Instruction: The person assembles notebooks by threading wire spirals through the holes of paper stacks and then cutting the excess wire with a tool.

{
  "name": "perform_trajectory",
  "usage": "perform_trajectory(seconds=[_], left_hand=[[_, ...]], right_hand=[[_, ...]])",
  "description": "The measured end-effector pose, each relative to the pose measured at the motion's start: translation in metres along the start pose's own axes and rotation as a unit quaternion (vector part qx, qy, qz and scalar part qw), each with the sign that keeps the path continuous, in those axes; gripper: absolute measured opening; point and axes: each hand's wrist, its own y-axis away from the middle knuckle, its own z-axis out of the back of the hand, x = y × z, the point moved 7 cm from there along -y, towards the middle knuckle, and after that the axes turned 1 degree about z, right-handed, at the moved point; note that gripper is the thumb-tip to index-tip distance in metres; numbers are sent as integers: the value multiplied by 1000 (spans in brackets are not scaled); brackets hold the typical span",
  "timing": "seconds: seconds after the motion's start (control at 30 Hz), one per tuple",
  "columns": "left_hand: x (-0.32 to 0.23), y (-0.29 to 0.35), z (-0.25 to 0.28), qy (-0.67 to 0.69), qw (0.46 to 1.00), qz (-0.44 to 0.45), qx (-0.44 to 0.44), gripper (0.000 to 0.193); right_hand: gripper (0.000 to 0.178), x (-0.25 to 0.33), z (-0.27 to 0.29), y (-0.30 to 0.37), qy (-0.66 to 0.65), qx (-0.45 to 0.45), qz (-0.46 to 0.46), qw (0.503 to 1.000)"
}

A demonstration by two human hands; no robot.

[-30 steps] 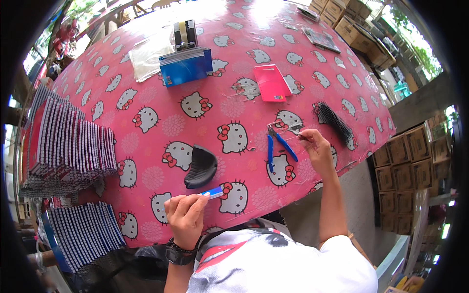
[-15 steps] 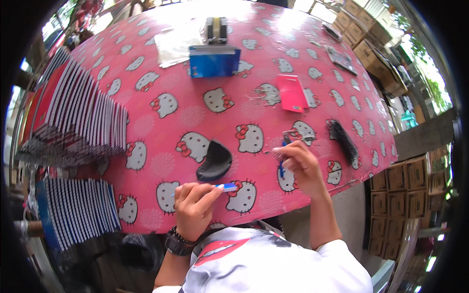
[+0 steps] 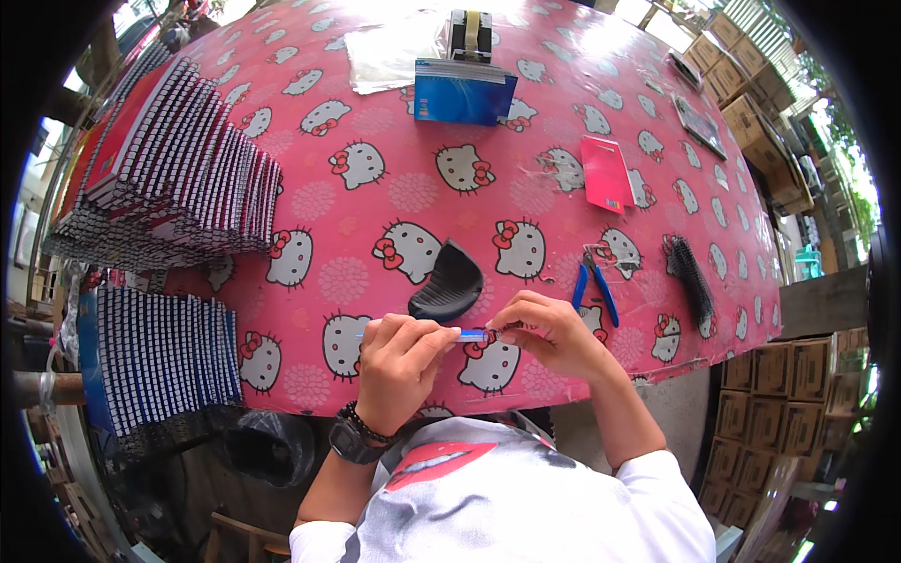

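My left hand point(image 3: 402, 361) is closed around a slim blue pen-like stick point(image 3: 472, 336), its thin tip showing on the left. At the stick's right end, my right hand point(image 3: 546, 330) has its fingers pinched together. Something small and dark shows at those fingertips, too small to name. Right of that hand, a pair of blue-handled nippers point(image 3: 595, 291) lies on the table with its handles spread. Just beyond my hands is a black, ribbed half-moon-shaped piece point(image 3: 449, 283).
A pink patterned cloth covers the table point(image 3: 324, 239). Stacks of spiral-bound red notebooks point(image 3: 178, 178) and blue notebooks point(image 3: 169, 357) stand on the left. Farther away are a blue booklet stack point(image 3: 465, 98), a tape dispenser point(image 3: 471, 38) and a pink card point(image 3: 606, 175). A black wire coil bundle point(image 3: 690, 281) lies right.
My right hand has moved left from over the nippers to the stick's end, leaving the nippers on the table. My left hand still holds the stick. The whole view has shifted slightly.
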Motion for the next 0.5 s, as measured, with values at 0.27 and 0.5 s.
perform_trajectory(seconds=[0.27,0.5], left_hand=[[-3,-2,1,2,1000,11,-3,16],[-3,1,-1,-18,999,27,15,22]], right_hand=[[19,3,1,-1,72,-15,62,995],[32,1,-2,2,9,15,-41,999]])
